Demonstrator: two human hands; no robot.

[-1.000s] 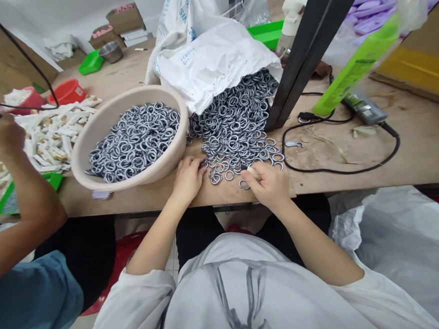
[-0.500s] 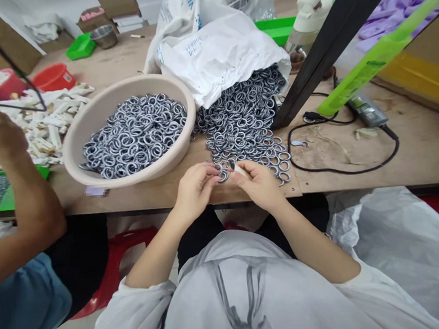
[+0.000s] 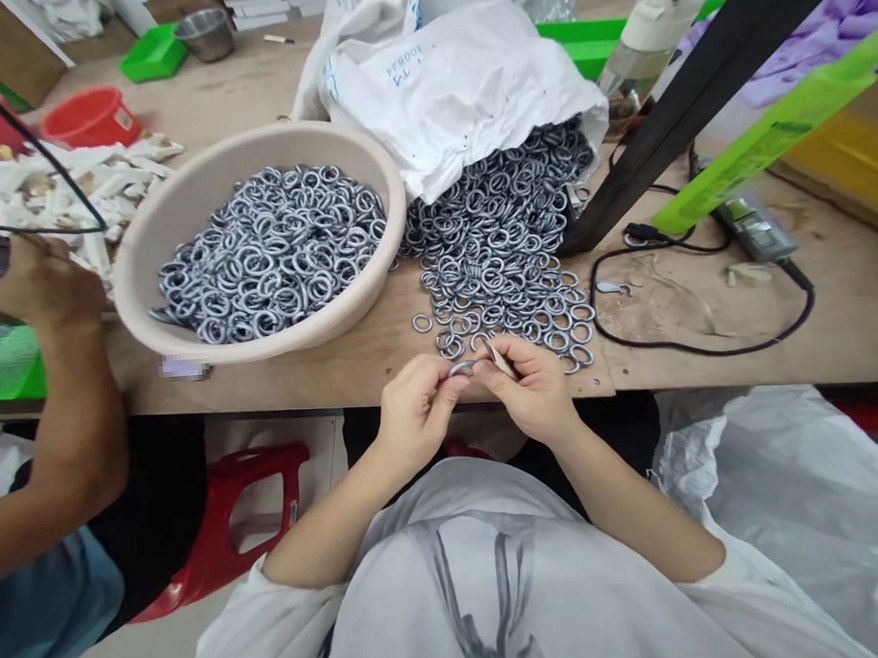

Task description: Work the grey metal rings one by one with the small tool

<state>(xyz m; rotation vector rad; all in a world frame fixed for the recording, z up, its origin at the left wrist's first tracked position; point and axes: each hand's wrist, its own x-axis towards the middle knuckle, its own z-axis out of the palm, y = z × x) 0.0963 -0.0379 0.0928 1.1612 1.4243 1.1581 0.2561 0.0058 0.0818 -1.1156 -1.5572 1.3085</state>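
Between my two hands is a grey ring [image 3: 461, 369], just over the table's front edge. My left hand [image 3: 416, 403] pinches its left side between thumb and fingers. From the right, my right hand [image 3: 532, 391] comes close to the ring, closed around a small pale tool [image 3: 502, 362] with a dark edge. Most of that tool is hidden by the fingers, and its exact kind cannot be made out. Just beyond the hands, a pile of grey rings [image 3: 502, 274] spills from a white sack [image 3: 459, 77]. One loose ring [image 3: 422, 322] lies apart, left of the pile.
A beige basin [image 3: 132, 290] full of similar rings stands on the left. Beyond it, a co-worker's hand [image 3: 52, 281] holds a dark device near white pieces [image 3: 60, 190]. On the right are a slanted black post [image 3: 665, 123] and a cable [image 3: 703, 353] with a grey device [image 3: 759, 226].
My left hand has drawn a ring off the near edge of the pile toward me. Both hands are lower and nearer the table edge. The view has shifted slightly.
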